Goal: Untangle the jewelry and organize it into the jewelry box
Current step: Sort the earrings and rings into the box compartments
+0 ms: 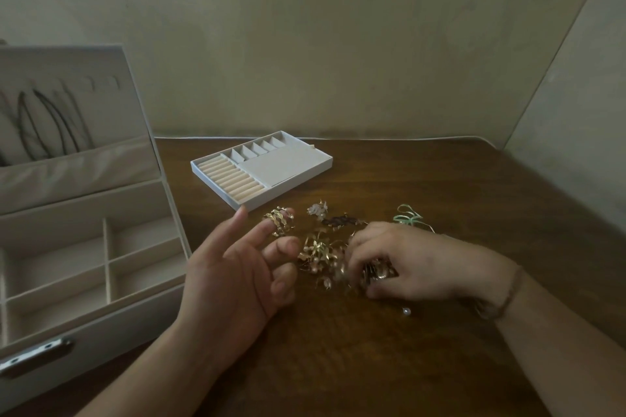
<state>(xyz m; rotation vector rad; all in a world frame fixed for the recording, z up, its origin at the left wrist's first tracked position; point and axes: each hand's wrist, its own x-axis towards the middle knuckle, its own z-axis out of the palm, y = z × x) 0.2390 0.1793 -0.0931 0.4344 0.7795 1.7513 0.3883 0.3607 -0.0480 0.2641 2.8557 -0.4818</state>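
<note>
A tangle of gold jewelry [320,256] lies on the brown table [440,186] between my hands. My right hand [406,264] has its fingers curled into the right side of the pile, pinching gold pieces. My left hand [237,267] hovers just left of the pile, fingers apart, holding nothing; a gold ring-like piece [281,218] sits at its middle fingertip. The white jewelry box [84,311] stands open at left, its divided compartments bare and dark necklaces [50,122] hanging in the lid. Its removable tray [262,166] rests on the table behind the pile.
A pale flower piece [317,208], a dark chain [340,221] and a green ribbon-like piece [408,216] lie behind the pile. A small pearl [406,311] sits near my right wrist. Walls close off the back and right of the table.
</note>
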